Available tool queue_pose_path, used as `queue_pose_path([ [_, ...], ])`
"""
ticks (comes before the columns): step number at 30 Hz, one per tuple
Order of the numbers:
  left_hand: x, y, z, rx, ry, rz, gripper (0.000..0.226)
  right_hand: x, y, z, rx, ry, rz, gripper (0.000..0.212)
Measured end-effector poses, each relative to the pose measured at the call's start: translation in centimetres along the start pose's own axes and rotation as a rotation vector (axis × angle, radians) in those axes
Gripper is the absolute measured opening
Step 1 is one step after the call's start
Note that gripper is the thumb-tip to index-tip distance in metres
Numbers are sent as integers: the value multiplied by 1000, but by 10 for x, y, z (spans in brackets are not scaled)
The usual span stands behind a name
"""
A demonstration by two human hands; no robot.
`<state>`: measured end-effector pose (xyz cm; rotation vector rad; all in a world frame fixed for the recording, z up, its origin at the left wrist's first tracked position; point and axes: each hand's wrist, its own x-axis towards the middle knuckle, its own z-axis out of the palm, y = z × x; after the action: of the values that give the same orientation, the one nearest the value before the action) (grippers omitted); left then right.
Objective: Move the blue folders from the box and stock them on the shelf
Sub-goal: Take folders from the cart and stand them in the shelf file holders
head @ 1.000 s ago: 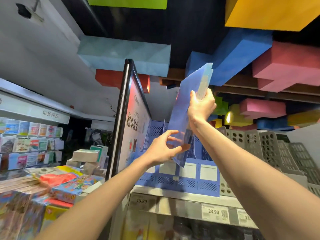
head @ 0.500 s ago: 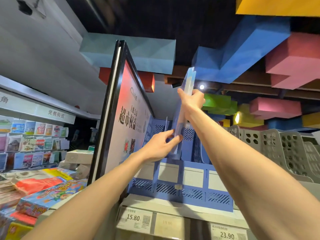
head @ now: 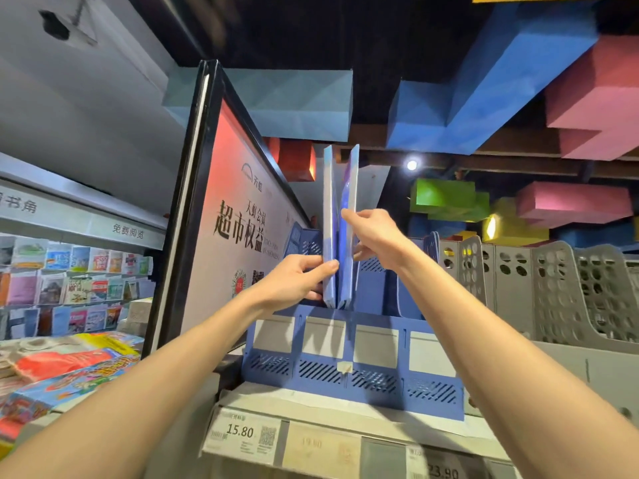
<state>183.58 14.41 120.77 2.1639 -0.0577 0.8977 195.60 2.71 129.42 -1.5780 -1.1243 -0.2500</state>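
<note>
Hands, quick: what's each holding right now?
Left hand: grips the left blue folder, low down.
Right hand: grips the right blue folder, mid-height.

The blue folders [head: 328, 202] are pale blue and glossy; the right one shows a violet sheen. The file rack [head: 352, 378] is mid blue with diagonal slots along its base and pale grey label panels. The neighbouring racks [head: 560, 292] are grey with round-hole perforation. The sign [head: 238, 216] has a black frame, a red-to-white fade and black characters. The price tag [head: 242, 433] is white with black digits.

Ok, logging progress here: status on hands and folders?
Left hand pinches left folder. Right hand grips right folder. Both upright, bottoms in blue rack. Nothing seen blocking.
</note>
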Motion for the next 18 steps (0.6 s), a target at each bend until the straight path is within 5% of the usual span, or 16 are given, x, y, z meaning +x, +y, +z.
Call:
queue_pose_path([
  [3,2,-2,-3,-6,10,6,57,-13,13,-10,10,-56,-32,25],
  [6,3,6,0,-23,24,28,26,-13,28,-12,159,-29,-77,37],
  [10,9,12,3,-1,56,108,21,-21,35,-2,336,-17,-121,27],
  [18,19,-6,10,52,106,33,39,-18,51,28,524,65,-119,24],
])
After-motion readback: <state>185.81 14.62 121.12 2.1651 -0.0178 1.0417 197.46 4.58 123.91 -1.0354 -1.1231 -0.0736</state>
